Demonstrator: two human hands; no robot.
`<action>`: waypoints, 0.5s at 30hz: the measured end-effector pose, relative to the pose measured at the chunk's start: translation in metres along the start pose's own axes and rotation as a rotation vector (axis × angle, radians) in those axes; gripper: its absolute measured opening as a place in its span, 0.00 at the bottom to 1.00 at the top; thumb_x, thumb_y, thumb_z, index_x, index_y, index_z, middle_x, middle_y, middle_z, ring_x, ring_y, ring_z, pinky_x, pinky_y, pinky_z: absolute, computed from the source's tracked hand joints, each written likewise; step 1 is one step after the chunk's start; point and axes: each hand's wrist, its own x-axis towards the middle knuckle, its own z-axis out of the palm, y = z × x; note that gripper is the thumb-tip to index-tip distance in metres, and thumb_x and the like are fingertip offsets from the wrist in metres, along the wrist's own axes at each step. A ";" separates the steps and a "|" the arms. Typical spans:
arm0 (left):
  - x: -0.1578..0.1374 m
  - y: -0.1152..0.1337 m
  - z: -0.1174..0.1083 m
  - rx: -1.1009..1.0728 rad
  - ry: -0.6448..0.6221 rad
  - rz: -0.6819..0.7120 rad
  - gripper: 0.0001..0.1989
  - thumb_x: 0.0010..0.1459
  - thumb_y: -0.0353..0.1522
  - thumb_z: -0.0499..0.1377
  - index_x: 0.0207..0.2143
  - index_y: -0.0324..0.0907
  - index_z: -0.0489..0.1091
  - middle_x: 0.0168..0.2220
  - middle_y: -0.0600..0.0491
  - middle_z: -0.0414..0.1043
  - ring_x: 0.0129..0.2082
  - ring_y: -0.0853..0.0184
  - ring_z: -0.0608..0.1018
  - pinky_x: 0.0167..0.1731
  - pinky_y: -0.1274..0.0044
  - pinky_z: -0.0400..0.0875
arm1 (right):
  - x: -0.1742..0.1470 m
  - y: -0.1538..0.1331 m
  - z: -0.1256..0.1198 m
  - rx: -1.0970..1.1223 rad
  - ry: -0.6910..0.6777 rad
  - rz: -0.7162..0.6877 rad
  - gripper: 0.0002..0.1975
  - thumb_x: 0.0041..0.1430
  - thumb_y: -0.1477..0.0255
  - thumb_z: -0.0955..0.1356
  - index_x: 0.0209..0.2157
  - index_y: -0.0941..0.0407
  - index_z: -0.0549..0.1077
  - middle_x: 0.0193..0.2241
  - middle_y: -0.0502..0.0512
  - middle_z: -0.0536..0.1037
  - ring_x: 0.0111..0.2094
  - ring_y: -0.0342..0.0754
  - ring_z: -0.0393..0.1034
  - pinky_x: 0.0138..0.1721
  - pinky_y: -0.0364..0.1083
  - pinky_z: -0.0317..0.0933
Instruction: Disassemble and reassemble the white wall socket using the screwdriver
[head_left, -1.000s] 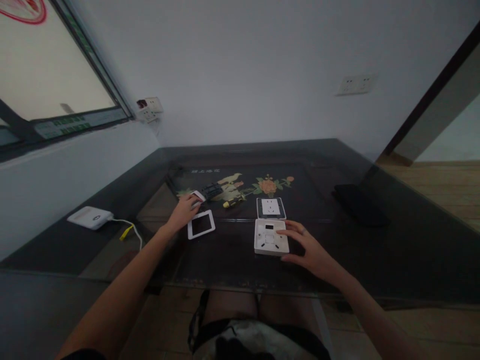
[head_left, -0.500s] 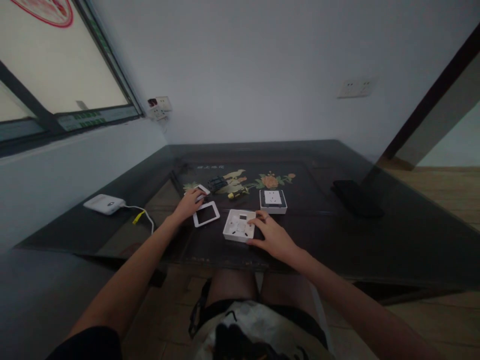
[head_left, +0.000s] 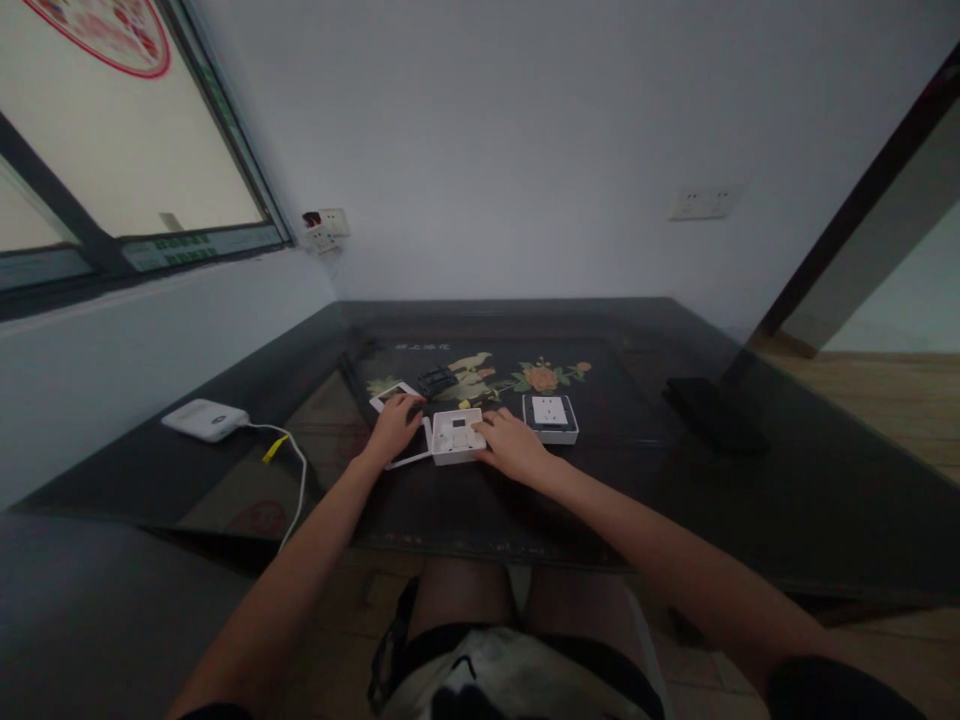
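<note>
Near counter (head_left: 465, 510) edge bare: open approach lane. Socket box (head_left: 458, 436) hemmed: white frame (head_left: 409, 455) touching left, socket plate (head_left: 551, 417) near right, black part (head_left: 437, 380) behind. Right half free except black slab (head_left: 709, 410). White charger (head_left: 204, 419), cable (head_left: 296, 470) block far left.

our left hand (head_left: 395, 428) covers most of the white frame (head_left: 409, 458) under it, so we see only a thin edge. our right hand (head_left: 511, 447) hides the right side of the white box (head_left: 456, 437), and whether the fingers grip it or merely rest we cannot tell. the yellow-handled tool behind is lost from sight. the wall sockets (head_left: 703, 203) are too small to read. the window (head_left: 112, 130) is cut off at the left edge.
</note>
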 end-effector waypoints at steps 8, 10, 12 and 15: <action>0.000 0.008 -0.005 -0.123 0.046 -0.028 0.15 0.59 0.30 0.49 0.46 0.39 0.68 0.47 0.45 0.71 0.50 0.60 0.72 0.53 0.66 0.65 | 0.022 0.011 -0.002 -0.046 -0.031 -0.061 0.19 0.57 0.67 0.70 0.50 0.58 0.71 0.47 0.63 0.74 0.51 0.57 0.63 0.47 0.51 0.60; -0.002 0.014 -0.004 -0.153 0.063 -0.044 0.15 0.61 0.31 0.47 0.46 0.39 0.68 0.47 0.45 0.71 0.50 0.61 0.73 0.53 0.67 0.65 | 0.023 0.015 -0.003 -0.049 -0.033 -0.066 0.20 0.56 0.67 0.71 0.49 0.58 0.72 0.46 0.63 0.74 0.50 0.57 0.63 0.46 0.51 0.59; -0.004 0.024 -0.006 -0.174 0.068 -0.043 0.16 0.63 0.34 0.46 0.46 0.39 0.68 0.47 0.45 0.71 0.50 0.61 0.73 0.52 0.67 0.66 | 0.021 0.021 -0.005 -0.050 -0.031 -0.069 0.20 0.54 0.65 0.72 0.48 0.58 0.73 0.46 0.63 0.74 0.50 0.58 0.63 0.46 0.51 0.59; -0.007 0.042 -0.011 -0.193 0.047 0.007 0.17 0.64 0.38 0.46 0.48 0.40 0.67 0.48 0.46 0.71 0.52 0.61 0.71 0.54 0.67 0.64 | 0.020 0.027 -0.009 -0.042 -0.018 -0.076 0.21 0.56 0.60 0.70 0.47 0.57 0.74 0.46 0.62 0.74 0.50 0.57 0.64 0.47 0.51 0.58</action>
